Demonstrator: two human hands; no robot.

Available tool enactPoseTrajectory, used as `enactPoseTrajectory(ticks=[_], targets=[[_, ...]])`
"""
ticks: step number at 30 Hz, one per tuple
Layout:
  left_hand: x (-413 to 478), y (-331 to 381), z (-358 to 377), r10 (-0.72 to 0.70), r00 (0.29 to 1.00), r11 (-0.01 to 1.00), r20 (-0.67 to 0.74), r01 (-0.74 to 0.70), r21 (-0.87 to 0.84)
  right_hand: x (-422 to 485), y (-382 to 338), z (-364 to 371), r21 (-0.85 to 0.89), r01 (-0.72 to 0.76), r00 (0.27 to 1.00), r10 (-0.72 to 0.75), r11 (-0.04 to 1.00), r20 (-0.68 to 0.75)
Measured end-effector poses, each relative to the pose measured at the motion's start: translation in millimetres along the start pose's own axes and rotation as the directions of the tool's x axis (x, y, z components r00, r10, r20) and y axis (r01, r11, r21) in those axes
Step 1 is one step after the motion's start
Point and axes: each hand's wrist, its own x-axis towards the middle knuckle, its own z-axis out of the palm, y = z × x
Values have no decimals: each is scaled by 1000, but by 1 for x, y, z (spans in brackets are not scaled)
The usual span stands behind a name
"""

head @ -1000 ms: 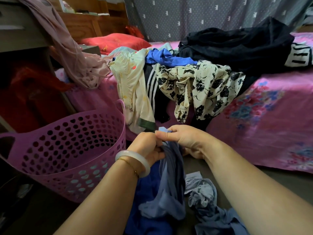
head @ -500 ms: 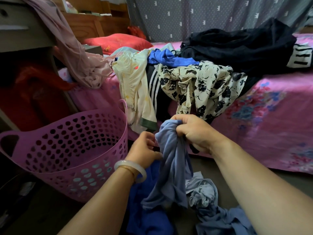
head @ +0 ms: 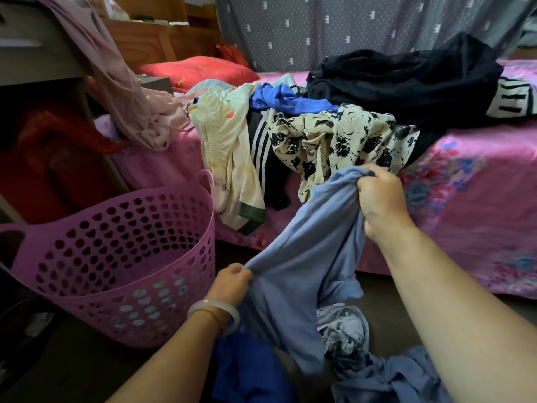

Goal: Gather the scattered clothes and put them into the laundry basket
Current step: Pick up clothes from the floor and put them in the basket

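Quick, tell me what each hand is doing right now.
Left hand: pinching the lower edge of the light blue garment.
Right hand: gripping the same garment's bunched top.

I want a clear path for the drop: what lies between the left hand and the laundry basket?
In the head view, only a narrow strip of bare dark floor separates the left hand, gripping the light blue garment, from the purple laundry basket.

The blue garment (head: 302, 266) I held hid my fingertips; the laundry basket (head: 122, 257) and floor clothes (head: 386, 376) were cropped.
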Motion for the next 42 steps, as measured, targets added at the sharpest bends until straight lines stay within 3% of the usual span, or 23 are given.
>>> enactPoseTrajectory(ticks=[3, 6, 9, 11, 13, 15, 18, 22, 25, 28, 31, 33, 37, 42], targets=[[-2, 5, -9, 97, 995, 994, -35, -98, -37, 11, 26, -16, -212, -55, 996, 39, 976, -77], [-8, 8, -13, 210, 977, 978, 25, -211, 4, 17, 42, -26, -348, -97, 995, 78, 933, -67], [-10, 13, -16, 261, 960, 950, 105, -275, 149, 14, 38, -25, -480, 0, 1000, 8, 877, 13], [-11, 19, -15, 220, 961, 956, 168, -246, 159, 7, 27, -18, -534, 112, 992, -61, 838, 112], [-14, 26, -12, 157, 958, 980, 242, -182, 83, -2, 12, -7, -487, 199, 970, -98, 850, 224], [-15, 30, -8, 118, 943, 990, 312, -89, -106, -8, 2, 4, -388, 220, 945, -97, 895, 313], [-20, 32, -3, 55, 918, 934, 394, 92, -346, -17, -9, 16, -270, 199, 914, -80, 942, 398], [-32, 39, 5, 5, 844, 978, 537, 107, -178, -22, -5, 27, -51, -3, 885, 26, 999, 465], [-40, 48, 7, -27, 828, 992, 559, 93, -90, -17, 4, 24, 152, -278, 877, 187, 948, 443], [-47, 59, 6, -14, 867, 899, 499, 229, -373, -14, 22, 9, 253, -557, 788, 406, 791, 463], [-46, 71, -2, -5, 903, 725, 430, 300, -620, -19, 70, -7, 16, -726, 624, 648, 688, 437], [-45, 75, -7, -15, 920, 638, 392, 311, -704, -31, 100, -14, -163, -778, 476, 739, 607, 477], [-46, 72, -11, 15, 922, 502, 387, 328, -800, -52, 114, -12, -235, -842, 284, 769, 485, 572], [-41, 68, -14, 46, 932, 392, 359, 314, -865, -61, 113, -4, -123, -896, 243, 703, 427, 669]])
